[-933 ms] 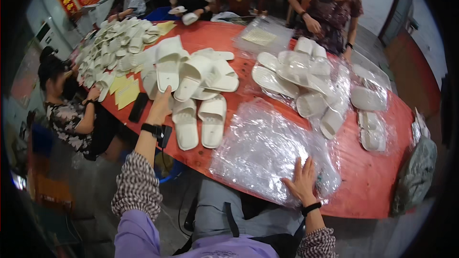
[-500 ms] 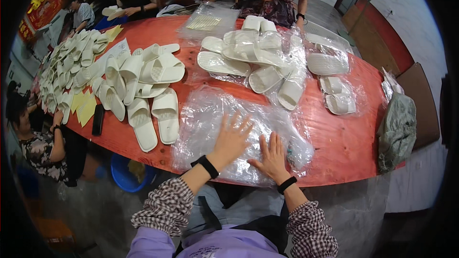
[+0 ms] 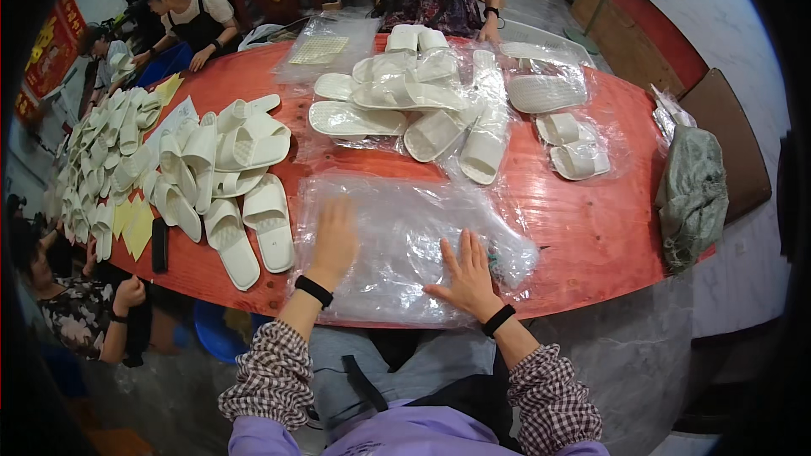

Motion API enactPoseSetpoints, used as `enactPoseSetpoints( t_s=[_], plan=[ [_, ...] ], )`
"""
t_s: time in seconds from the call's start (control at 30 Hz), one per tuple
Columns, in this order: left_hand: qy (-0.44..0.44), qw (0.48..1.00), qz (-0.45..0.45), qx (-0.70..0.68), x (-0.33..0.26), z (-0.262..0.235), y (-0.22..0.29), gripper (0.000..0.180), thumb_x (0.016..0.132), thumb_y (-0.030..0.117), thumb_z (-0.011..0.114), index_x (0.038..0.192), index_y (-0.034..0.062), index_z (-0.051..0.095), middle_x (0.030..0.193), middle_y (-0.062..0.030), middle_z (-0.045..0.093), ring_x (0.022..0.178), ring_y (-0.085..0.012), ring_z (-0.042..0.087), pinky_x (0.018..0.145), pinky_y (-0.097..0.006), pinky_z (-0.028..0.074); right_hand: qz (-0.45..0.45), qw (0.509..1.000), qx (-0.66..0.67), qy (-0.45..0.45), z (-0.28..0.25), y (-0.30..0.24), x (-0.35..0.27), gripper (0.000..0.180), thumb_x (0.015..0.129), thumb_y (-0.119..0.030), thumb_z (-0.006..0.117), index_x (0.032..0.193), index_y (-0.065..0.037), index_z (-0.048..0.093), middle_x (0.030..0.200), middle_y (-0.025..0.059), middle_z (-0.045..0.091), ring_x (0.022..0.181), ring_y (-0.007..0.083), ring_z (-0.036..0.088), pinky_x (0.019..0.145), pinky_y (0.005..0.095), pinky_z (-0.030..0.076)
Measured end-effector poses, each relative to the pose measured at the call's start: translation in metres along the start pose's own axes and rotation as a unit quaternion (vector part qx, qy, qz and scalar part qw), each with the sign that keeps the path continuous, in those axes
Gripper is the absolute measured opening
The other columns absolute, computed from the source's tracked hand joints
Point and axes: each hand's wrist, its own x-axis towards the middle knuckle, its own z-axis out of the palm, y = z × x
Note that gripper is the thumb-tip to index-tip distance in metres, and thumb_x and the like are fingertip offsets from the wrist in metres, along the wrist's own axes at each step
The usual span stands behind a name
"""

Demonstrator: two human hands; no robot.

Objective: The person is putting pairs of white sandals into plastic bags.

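A stack of clear plastic bags (image 3: 393,228) lies flat in front of me at the table's near edge. My right hand (image 3: 467,279) rests on its right part, palm down with fingers spread and nothing held. Over the left part of the stack is my left hand (image 3: 334,241), blurred by motion, its fingers stretched out and holding nothing I can see. Just left of the stack sits a pair of white slippers (image 3: 269,224), bare of any wrapping. Beyond the bags, bagged white slippers (image 3: 405,95) are piled together.
A large heap of loose white slippers (image 3: 110,135) covers the table's left end, with yellow paper (image 3: 133,224) and a black phone-like object (image 3: 160,245) by it. A greenish-grey plastic bundle (image 3: 694,190) sits at the right edge. A blue basin (image 3: 221,329) stands below. Other people sit or stand around the table.
My left hand has swept left across the bags, which now lie flatter. My right hand stays nearly in place on them. The whole view has shifted a little.
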Motion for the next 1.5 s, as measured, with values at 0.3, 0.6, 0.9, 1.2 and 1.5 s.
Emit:
enactPoseSetpoints(
  t_s=[0.3,0.6,0.9,1.2,1.5],
  plan=[
    [-0.038,0.999,0.001,0.027,0.019,0.009,0.02,0.082,0.084,0.024,0.067,0.152,0.0104,0.023,0.155,-0.0213,0.022,0.143,-0.0439,0.015,0.115,-0.059,0.01,-0.01,1.0,0.006,0.017,0.009,-0.005,0.0,0.103,0.077,-0.069,0.061,0.153,-0.012,0.022,0.151,0.0366,0.013,0.141,0.0509,0.013,0.115,0.0562,0.013],
    [-0.075,0.992,0.083,-0.054,-0.033,0.022,0.072,0.068,0.073,0.026,0.072,0.136,0.0152,0.049,0.141,-0.015,0.038,0.129,-0.0355,0.034,0.105,-0.055,0.025,-0.016,1.0,0.015,-0.003,-0.013,0.003,0.004,0.092,0.08,-0.063,0.062,0.15,-0.01,0.031,0.148,0.0334,0.027,0.136,0.0477,0.029,0.112,0.0521,0.027],
    [-0.139,0.986,0.07,-0.053,-0.022,0.025,0.064,0.073,0.072,0.038,0.071,0.139,0.0214,0.046,0.149,-0.0122,0.031,0.142,-0.0373,0.017,0.107,-0.072,0.0,0.258,0.944,0.122,0.165,-0.129,0.256,0.092,0.035,0.089,-0.021,0.063,0.114,0.002,0.065,0.106,0.0188,0.068,0.091,0.0272,0.067,0.079,0.0379,0.052],
    [-0.212,0.973,0.082,-0.043,-0.027,0.033,0.064,0.077,0.083,0.052,0.059,0.15,0.0244,0.031,0.161,-0.0106,0.01,0.148,-0.0374,-0.001,0.104,-0.076,-0.004,0.32,0.941,-0.084,-0.079,-0.131,0.434,0.135,0.091,0.06,-0.019,0.079,0.141,-0.004,0.039,0.139,0.0226,0.046,0.126,0.0392,0.047,0.107,0.0452,0.04],
    [-0.217,0.974,0.039,-0.057,-0.034,0.027,0.076,0.079,0.085,0.046,0.06,0.152,0.0259,0.024,0.161,-0.0074,0.009,0.148,-0.034,-0.001,0.105,-0.074,-0.005,0.358,0.913,-0.198,-0.006,-0.108,0.43,0.154,0.104,0.064,-0.025,0.08,0.146,0.0,0.023,0.132,0.0291,0.048,0.117,0.0443,0.053,0.096,0.0487,0.047]
  ],
)
